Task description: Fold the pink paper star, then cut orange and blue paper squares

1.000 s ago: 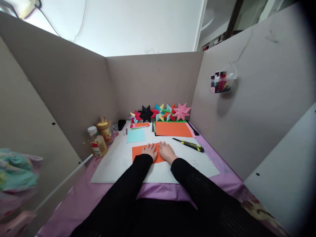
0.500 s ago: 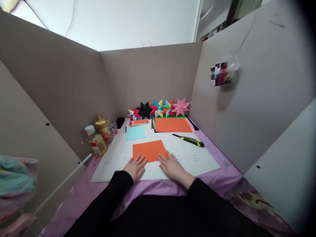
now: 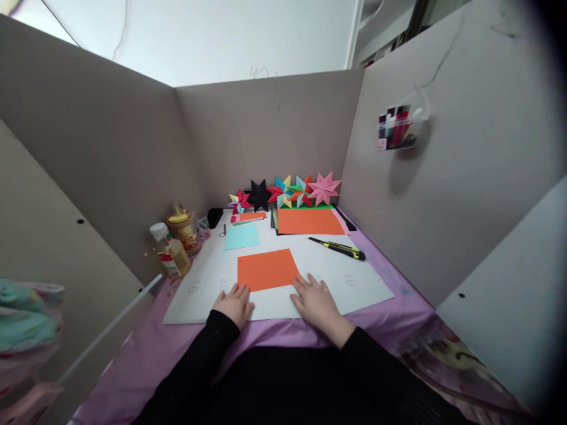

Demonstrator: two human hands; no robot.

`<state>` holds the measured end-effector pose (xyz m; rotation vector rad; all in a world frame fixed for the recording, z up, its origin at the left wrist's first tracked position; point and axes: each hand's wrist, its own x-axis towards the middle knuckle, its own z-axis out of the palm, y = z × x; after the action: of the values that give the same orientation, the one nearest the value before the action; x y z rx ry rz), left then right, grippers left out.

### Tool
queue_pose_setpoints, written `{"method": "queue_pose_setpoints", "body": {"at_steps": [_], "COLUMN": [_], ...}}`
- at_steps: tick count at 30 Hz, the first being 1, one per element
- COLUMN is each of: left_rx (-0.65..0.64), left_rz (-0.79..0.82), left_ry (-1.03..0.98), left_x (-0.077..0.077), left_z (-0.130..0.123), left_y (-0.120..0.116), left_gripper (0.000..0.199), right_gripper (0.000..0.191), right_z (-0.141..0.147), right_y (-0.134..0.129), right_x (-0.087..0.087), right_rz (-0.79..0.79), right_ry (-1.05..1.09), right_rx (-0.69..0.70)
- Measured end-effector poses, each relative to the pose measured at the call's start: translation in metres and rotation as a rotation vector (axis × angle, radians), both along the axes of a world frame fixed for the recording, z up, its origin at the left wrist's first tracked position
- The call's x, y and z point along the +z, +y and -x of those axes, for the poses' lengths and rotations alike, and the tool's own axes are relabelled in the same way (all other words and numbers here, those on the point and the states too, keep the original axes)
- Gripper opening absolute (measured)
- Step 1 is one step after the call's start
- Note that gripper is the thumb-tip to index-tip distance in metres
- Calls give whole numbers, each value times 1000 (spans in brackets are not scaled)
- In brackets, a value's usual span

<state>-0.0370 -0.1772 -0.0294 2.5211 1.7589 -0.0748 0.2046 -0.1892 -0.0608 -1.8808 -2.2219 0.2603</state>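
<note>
An orange sheet of paper (image 3: 267, 270) lies flat on the white board (image 3: 270, 308). At its near left corner rests my left hand (image 3: 234, 304), palm down with fingers stretched out. My right hand (image 3: 316, 302) lies by the near right corner, fingers spread, the fingertips at the paper's edge. Neither hand grips anything. Beyond the orange sheet is a light blue square of paper (image 3: 242, 237). A black and yellow utility knife (image 3: 341, 248) lies to the right, past my right hand.
Folded paper stars (image 3: 325, 189) stand along the back partition. Before them lies a stack of larger orange sheets (image 3: 308, 222). Small scissors (image 3: 224, 231), a bottle of yellowish liquid (image 3: 176, 257) and a brown cup (image 3: 185, 230) are on the left. A clear container (image 3: 401, 127) hangs on the right partition.
Both hands have slid outward from the orange sheet, my left hand to the left and my right hand to the right. More of its near edge shows. The view has shifted slightly.
</note>
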Motion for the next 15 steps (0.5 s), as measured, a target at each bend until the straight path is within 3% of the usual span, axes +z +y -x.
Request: {"method": "queue_pose_setpoints", "body": {"at_steps": [2,4,8,11,15], "left_rx": [74,90,-59,-136,-135], "left_rz": [-30,-65,-40,-2,-43], "left_ry": [27,35,2,-23,-27], "left_x": [5,8,2,-7,-14], "left_z": [8,9,-10,-29,-38], "left_y": [2,6,21,35,54], "left_gripper": [43,43,51,57,51], "right_gripper": [45,37,36,47,47], "right_z": [-16,-27,-31,-22,-11], "right_y": [0,0,7,18,35], "right_x": [4,11,20,20,23], "right_rz": [-18,-53,-56,5,25], "right_ry": [-7,-8,-21,-21,-7], "right_rx": [-38,32,310,364,478]}}
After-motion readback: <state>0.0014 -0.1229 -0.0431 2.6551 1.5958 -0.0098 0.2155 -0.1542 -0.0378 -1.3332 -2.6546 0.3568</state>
